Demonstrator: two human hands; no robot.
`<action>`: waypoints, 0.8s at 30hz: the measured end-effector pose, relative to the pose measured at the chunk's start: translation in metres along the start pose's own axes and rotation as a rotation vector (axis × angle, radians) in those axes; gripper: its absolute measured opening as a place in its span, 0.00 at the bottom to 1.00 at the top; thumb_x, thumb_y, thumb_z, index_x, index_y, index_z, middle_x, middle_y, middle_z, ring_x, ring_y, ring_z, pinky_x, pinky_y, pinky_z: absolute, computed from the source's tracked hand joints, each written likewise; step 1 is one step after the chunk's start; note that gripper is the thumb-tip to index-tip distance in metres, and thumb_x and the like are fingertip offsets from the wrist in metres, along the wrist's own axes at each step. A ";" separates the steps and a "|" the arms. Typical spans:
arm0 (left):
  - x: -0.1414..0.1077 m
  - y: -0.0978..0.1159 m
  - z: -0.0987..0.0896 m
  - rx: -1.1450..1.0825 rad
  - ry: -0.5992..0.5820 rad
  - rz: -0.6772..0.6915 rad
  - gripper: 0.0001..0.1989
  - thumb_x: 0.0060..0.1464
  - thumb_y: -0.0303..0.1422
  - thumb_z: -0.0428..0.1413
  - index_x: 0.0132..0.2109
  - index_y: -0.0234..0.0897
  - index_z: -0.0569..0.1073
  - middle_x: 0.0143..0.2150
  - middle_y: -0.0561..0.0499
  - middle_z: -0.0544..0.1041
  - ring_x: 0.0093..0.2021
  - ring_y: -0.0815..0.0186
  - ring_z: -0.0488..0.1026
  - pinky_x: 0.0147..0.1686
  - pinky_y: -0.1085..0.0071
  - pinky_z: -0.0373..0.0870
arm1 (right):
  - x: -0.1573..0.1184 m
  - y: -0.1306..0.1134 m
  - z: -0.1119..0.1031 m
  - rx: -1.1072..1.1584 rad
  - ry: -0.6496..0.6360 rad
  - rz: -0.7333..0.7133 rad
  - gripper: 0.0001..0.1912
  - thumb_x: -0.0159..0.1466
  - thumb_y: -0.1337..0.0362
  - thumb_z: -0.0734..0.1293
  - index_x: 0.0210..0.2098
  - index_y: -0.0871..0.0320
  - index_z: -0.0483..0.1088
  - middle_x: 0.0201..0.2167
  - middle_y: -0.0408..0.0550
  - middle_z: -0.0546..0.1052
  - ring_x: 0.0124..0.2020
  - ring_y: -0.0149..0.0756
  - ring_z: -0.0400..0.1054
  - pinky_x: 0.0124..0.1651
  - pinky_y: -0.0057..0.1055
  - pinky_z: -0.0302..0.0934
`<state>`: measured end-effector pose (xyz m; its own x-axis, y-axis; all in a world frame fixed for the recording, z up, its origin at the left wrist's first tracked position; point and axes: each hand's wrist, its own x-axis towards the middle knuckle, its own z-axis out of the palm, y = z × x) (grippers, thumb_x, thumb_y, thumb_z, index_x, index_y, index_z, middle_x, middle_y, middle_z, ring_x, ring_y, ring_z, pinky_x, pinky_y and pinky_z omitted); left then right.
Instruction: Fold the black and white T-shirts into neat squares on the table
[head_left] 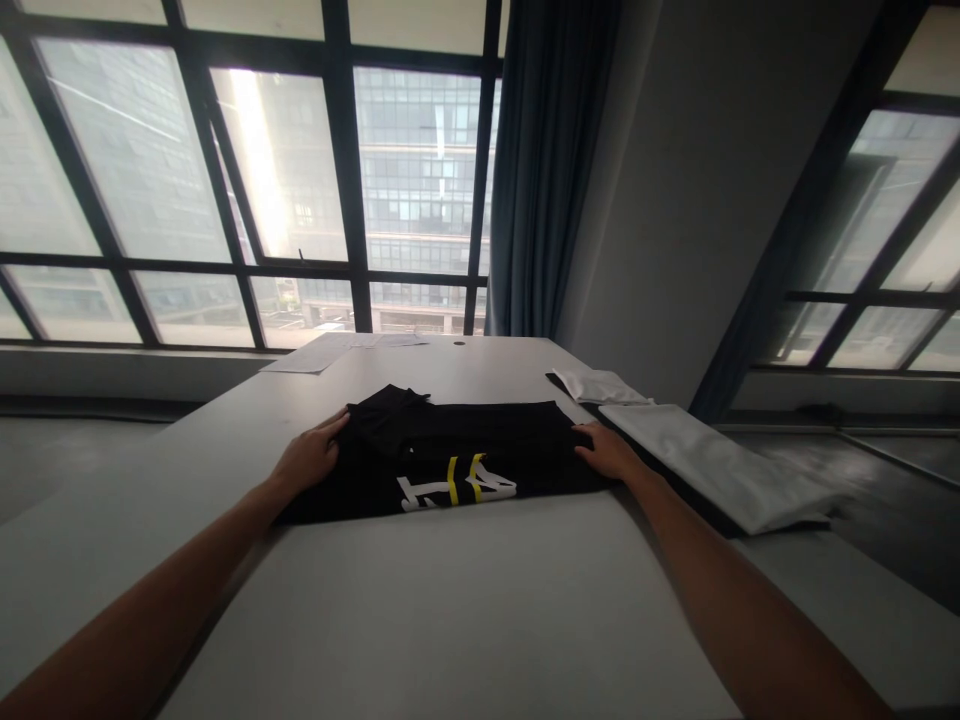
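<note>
A black T-shirt [442, 435] lies folded lengthwise across the white table in front of me, with white and yellow print on its near side. Its left part is bunched and raised a little. At its left end, my left hand [306, 460] is closed on the fabric, the fingertips at the upper edge. My right hand [606, 452] grips the right end, thumb and fingers on the cloth. Part of each hand's grip is hidden by the fabric and the hand itself.
White and black folded cloths [690, 450] lie along the table's right side, beyond my right forearm. Sheets of paper [319, 355] rest at the far left corner of the white table [465, 610]. Windows and a blue curtain [551, 180] stand behind the table.
</note>
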<state>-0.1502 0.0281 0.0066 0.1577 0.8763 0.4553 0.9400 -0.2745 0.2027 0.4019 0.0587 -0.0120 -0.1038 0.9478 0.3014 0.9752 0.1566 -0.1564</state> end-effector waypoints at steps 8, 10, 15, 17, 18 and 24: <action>-0.006 -0.005 -0.005 0.186 -0.237 -0.100 0.36 0.52 0.28 0.48 0.70 0.39 0.59 0.72 0.50 0.55 0.60 0.50 0.71 0.56 0.57 0.71 | -0.003 -0.002 0.004 -0.087 -0.094 0.072 0.26 0.65 0.63 0.62 0.62 0.58 0.66 0.62 0.58 0.69 0.60 0.47 0.65 0.61 0.42 0.60; -0.008 -0.008 -0.003 0.215 -0.279 -0.105 0.34 0.54 0.30 0.48 0.68 0.39 0.62 0.72 0.48 0.57 0.61 0.48 0.70 0.55 0.53 0.71 | -0.004 -0.003 0.002 -0.149 -0.099 0.127 0.26 0.65 0.61 0.63 0.62 0.57 0.66 0.63 0.58 0.68 0.61 0.52 0.64 0.60 0.48 0.61; -0.009 0.003 0.004 0.090 -0.266 0.171 0.28 0.62 0.47 0.45 0.64 0.41 0.69 0.69 0.49 0.63 0.67 0.52 0.62 0.65 0.54 0.58 | -0.004 -0.022 0.003 -0.011 -0.069 -0.038 0.27 0.67 0.56 0.61 0.63 0.58 0.66 0.65 0.57 0.65 0.64 0.47 0.61 0.66 0.43 0.55; -0.010 0.008 0.011 0.013 -0.361 0.228 0.33 0.62 0.53 0.43 0.67 0.42 0.65 0.71 0.49 0.59 0.70 0.53 0.56 0.68 0.53 0.51 | -0.002 -0.028 0.010 0.070 -0.171 -0.087 0.30 0.67 0.51 0.61 0.65 0.57 0.63 0.67 0.55 0.61 0.68 0.45 0.55 0.69 0.40 0.50; -0.011 0.009 0.015 -0.002 -0.414 0.220 0.35 0.62 0.55 0.42 0.69 0.42 0.62 0.72 0.48 0.56 0.71 0.53 0.53 0.69 0.51 0.47 | -0.001 -0.030 0.014 0.088 -0.231 -0.083 0.32 0.67 0.48 0.61 0.66 0.57 0.62 0.69 0.55 0.59 0.69 0.45 0.52 0.70 0.42 0.47; -0.014 0.004 0.025 0.023 -0.574 0.148 0.41 0.60 0.60 0.40 0.73 0.44 0.48 0.75 0.47 0.41 0.74 0.51 0.38 0.68 0.44 0.39 | 0.004 -0.018 0.027 0.120 -0.389 -0.014 0.43 0.61 0.38 0.63 0.69 0.54 0.56 0.72 0.53 0.52 0.72 0.50 0.42 0.72 0.46 0.39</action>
<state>-0.1415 0.0244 -0.0209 0.4196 0.9053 -0.0658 0.9010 -0.4066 0.1510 0.3790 0.0667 -0.0331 -0.2052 0.9762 -0.0706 0.9458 0.1793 -0.2707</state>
